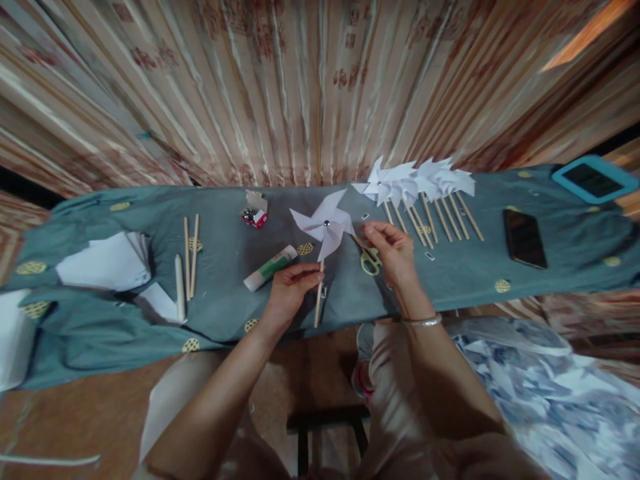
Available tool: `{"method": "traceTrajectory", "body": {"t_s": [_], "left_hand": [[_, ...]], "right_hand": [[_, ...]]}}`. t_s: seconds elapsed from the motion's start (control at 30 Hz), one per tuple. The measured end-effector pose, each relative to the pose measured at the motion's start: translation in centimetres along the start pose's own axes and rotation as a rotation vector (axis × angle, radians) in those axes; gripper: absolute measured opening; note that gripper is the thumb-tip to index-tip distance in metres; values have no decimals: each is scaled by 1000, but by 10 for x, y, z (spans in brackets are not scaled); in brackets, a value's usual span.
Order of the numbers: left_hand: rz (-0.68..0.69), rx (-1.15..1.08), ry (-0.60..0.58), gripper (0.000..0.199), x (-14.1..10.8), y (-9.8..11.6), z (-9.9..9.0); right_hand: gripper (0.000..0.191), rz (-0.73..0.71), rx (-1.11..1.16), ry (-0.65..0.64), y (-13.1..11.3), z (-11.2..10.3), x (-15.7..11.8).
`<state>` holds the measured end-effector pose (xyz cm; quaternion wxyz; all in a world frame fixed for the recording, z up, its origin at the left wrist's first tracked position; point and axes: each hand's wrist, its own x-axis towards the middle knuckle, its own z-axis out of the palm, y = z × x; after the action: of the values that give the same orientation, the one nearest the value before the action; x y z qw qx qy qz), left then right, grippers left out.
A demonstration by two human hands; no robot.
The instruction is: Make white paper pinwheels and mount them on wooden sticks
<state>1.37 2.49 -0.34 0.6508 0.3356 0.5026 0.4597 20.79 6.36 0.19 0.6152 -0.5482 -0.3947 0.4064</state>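
Observation:
A white paper pinwheel (327, 223) with a dark round pin at its centre stands out in the middle of the view. Its wooden stick (319, 303) is pinched between the thumb and fingers of my left hand (293, 290). My right hand (393, 250) is at the pinwheel's right side, thumb and fingertips pressed together by the tip of a blade; whether they hold the paper is too small to tell. Below that hand's fingers, yellow-green scissors (371, 261) lie on the cloth. A green and white tube (271, 268) rests left of my left hand.
Finished pinwheels (420, 183) lie overlapping at the back right. A phone (525, 238) and a blue-framed device (595, 179) are further right. An open pin box (255, 210), loose sticks (191, 257) and stacked paper (107, 261) lie left on the green cloth (220, 200).

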Motion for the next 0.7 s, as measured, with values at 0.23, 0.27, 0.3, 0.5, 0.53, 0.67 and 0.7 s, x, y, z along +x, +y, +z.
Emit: {"method": "traceTrajectory", "body": {"t_s": [0.23,0.27,0.3,0.5,0.53,0.67,0.7], "left_hand": [[-31,1,-9,26,0,-2,1],[-33,1,-6,27,1,-2,1],[-36,0,-3,27,1,-3,0],[-42,-13,7,27,1,-2,-1],[-42,-13,9,27,1,-2,-1],[-39,-14,26,26,1,-1,-1],[-37,-15,27,27,1,-1,-1]], "right_hand": [[40,84,45,-105,7,8,7],[39,93,51,-113,6,9,7],[39,100,57,-116,6,10,7],[32,128,66,-98,1,15,5],[31,126,66,-93,1,15,5],[30,108,49,-78,2,16,4],[29,106,45,-81,3,16,4]]}}
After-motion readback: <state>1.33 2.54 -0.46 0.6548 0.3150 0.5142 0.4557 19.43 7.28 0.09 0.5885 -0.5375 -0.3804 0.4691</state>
